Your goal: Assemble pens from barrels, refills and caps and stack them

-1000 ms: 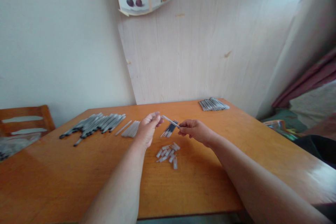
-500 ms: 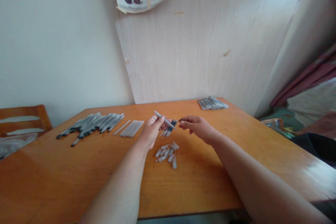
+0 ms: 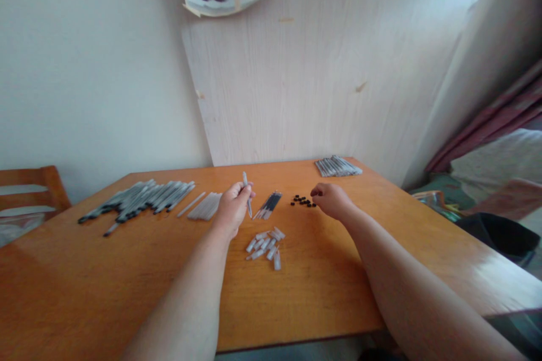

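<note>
My left hand point(image 3: 235, 206) is closed around a slim pen point(image 3: 245, 179), which stands nearly upright with its lower end over the table. My right hand point(image 3: 331, 199) has its fingers pinched together at the right edge of a small pile of black end plugs point(image 3: 302, 200); whatever is between the fingertips is hidden. Between the hands lies a row of dark ink refills point(image 3: 271, 204). Nearer to me sits a loose heap of clear pen caps point(image 3: 263, 245). Just beyond my left wrist are clear empty pen barrels point(image 3: 205, 206), partly covered by that hand.
Many pens with black ends point(image 3: 139, 198) are spread at the left of the wooden table point(image 3: 330, 293). Another stack of pens point(image 3: 337, 166) lies at the far right. A wall backs the table, a wooden chair point(image 3: 53, 189) stands left, and a black container point(image 3: 499, 234) is right.
My right hand has moved right, away from the pen, to the black plugs, which now show. The pen in my left hand has turned more upright. The view has shifted slightly.
</note>
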A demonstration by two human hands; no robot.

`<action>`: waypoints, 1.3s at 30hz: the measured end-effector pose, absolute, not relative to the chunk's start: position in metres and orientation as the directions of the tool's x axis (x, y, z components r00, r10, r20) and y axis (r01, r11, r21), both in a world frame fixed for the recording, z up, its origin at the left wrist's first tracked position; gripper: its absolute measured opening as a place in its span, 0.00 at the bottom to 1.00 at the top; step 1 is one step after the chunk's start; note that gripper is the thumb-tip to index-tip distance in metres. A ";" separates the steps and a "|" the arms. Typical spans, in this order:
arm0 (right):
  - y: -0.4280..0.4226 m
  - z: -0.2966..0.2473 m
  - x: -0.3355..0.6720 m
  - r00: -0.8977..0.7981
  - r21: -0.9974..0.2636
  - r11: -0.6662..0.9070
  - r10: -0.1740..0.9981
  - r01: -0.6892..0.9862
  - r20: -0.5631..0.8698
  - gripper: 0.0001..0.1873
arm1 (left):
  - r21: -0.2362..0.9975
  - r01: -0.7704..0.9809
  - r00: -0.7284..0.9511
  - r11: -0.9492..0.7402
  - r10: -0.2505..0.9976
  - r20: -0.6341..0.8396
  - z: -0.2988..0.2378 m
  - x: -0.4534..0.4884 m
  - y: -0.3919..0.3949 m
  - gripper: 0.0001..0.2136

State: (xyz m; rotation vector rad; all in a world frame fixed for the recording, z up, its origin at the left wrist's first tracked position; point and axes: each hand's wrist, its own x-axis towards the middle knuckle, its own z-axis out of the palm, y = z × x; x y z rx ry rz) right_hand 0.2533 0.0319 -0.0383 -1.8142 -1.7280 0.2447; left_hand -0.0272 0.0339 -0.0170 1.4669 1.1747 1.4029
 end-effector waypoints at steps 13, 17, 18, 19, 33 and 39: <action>0.039 -0.051 0.262 0.088 -0.407 -0.047 0.993 0.912 0.081 0.09 | 0.947 0.193 0.036 -0.257 0.966 0.255 -0.022 -0.027 0.035 0.19; 0.039 -0.050 0.262 0.086 -0.407 -0.038 0.991 0.913 0.100 0.09 | 0.934 0.228 0.063 -0.276 0.961 0.269 -0.027 -0.029 0.039 0.19; 0.039 -0.048 0.262 0.095 -0.407 -0.044 0.990 0.912 0.107 0.08 | 0.930 0.237 0.068 -0.282 0.959 0.274 -0.027 -0.029 0.039 0.19; 0.037 -0.046 0.260 0.107 -0.409 -0.049 0.987 0.911 0.121 0.08 | 0.925 0.246 0.074 -0.289 0.957 0.279 -0.027 -0.028 0.038 0.19; 0.003 -0.010 0.214 0.028 -0.877 0.280 0.949 0.390 0.315 0.06 | 0.850 0.349 0.315 -0.394 0.904 0.289 -0.023 -0.014 0.024 0.16; -0.005 -0.004 0.201 -0.015 -0.926 0.321 0.946 0.198 0.324 0.09 | 0.750 0.395 0.434 -0.530 0.827 0.356 -0.030 -0.011 0.027 0.15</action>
